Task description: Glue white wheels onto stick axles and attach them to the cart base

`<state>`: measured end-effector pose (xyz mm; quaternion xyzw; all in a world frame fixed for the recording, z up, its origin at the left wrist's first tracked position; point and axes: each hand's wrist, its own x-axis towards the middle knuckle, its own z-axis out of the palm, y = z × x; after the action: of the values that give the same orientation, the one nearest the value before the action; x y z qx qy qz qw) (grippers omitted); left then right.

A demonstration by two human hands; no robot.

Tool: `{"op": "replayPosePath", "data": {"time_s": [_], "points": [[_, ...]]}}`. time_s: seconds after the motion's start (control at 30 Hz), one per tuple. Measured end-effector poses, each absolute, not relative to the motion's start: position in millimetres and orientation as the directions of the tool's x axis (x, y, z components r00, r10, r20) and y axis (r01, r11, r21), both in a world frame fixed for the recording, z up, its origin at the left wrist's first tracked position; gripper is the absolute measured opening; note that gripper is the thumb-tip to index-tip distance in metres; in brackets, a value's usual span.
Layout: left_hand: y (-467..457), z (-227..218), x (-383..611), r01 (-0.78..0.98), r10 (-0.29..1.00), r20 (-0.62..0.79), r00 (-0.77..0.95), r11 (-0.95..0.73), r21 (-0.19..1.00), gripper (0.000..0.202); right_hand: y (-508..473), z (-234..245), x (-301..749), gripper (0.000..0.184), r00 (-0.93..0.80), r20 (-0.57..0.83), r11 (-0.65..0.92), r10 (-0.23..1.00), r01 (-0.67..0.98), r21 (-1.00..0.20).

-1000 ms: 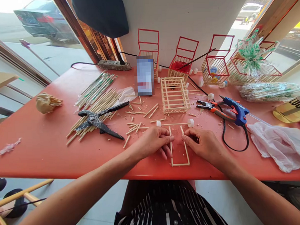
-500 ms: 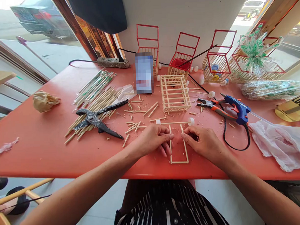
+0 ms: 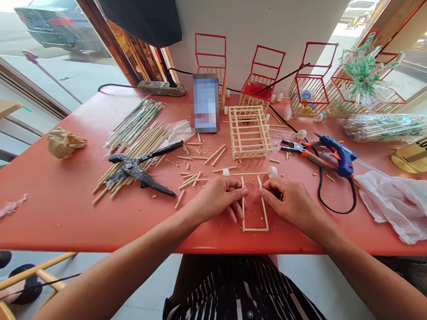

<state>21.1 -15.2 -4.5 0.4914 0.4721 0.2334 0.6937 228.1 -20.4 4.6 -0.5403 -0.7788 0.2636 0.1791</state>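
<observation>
A U-shaped frame of thin wooden sticks [image 3: 255, 229] lies flat on the red table [image 3: 60, 214] near its front edge. My left hand [image 3: 217, 197] pinches the frame's left stick and my right hand [image 3: 291, 201] pinches its right stick, fingertips almost meeting over the open end. Just beyond them lies a stick axle with white wheels [image 3: 249, 173]. A finished wooden stick cage [image 3: 249, 132] stands behind that.
Black shears [image 3: 139, 170] rest on a pile of chopsticks [image 3: 135, 144] at the left. A blue glue gun [image 3: 337, 155] with a black cord and orange pliers [image 3: 305, 153] lie at the right, beside a white plastic bag [image 3: 403, 206]. Red-framed stick carts [image 3: 263, 84] line the wall.
Both hands stay pinched on the frame's two sticks; the frame has barely shifted. Only the camera view moved slightly.
</observation>
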Motion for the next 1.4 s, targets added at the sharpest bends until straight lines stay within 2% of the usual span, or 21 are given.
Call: {"op": "replayPosePath", "data": {"time_s": [0.3, 0.4, 0.47, 0.53, 0.6, 0.67, 0.73, 0.83, 1.4], "points": [[-17.8, -2.0, 14.4, 0.155, 0.808, -0.4, 0.433, 0.37, 0.916, 0.02, -20.5, 4.2, 228.0, 0.024, -0.35, 0.008, 0.28, 0.937, 0.736, -0.616], [-22.8, 2.9, 8.0, 0.331, 0.85, -0.35, 0.393, 0.224, 0.917, 0.023, -20.7, 4.8, 228.0, 0.023, -0.35, 0.017, 0.284, 0.937, 0.73, -0.621], [-26.7, 6.7, 2.2, 0.529, 0.932, -0.188, 0.309, -0.004, 0.849, 0.025, -21.0, 4.9, 228.4, 0.022, -0.346, 0.022, 0.284, 0.938, 0.729, -0.623], [-28.9, 9.3, -3.8, 0.686, 0.975, 0.045, 0.216, -0.184, 0.704, 0.017, -21.4, 4.9, 228.7, 0.022, -0.344, 0.025, 0.284, 0.939, 0.73, -0.621], [-28.1, 9.9, -8.5, 0.776, 0.939, 0.273, 0.209, -0.329, 0.538, 0.011, -21.9, 4.9, 228.6, 0.023, -0.343, 0.026, 0.284, 0.939, 0.732, -0.619], [-24.5, 8.5, -11.0, 0.814, 0.871, 0.398, 0.288, -0.441, 0.377, 0.012, -22.4, 4.9, 228.1, 0.024, -0.341, 0.023, 0.281, 0.94, 0.735, -0.617], [-19.5, 6.0, -10.9, 0.824, 0.835, 0.409, 0.368, -0.497, 0.271, 0.014, -22.9, 4.6, 227.5, 0.026, -0.338, 0.016, 0.275, 0.941, 0.736, -0.618], [-13.1, 2.0, -7.6, 0.829, 0.826, 0.374, 0.422, -0.518, 0.211, 0.015, -23.6, 4.0, 227.0, 0.026, -0.336, 0.023, 0.278, 0.942, 0.736, -0.617], [-5.6, -11.4, 5.8, 0.834, 0.811, 0.332, 0.481, -0.54, 0.111, 0.008, -27.2, 2.7, 226.4, 0.023, -0.329, 0.034, 0.281, 0.944, 0.746, -0.604]]}}
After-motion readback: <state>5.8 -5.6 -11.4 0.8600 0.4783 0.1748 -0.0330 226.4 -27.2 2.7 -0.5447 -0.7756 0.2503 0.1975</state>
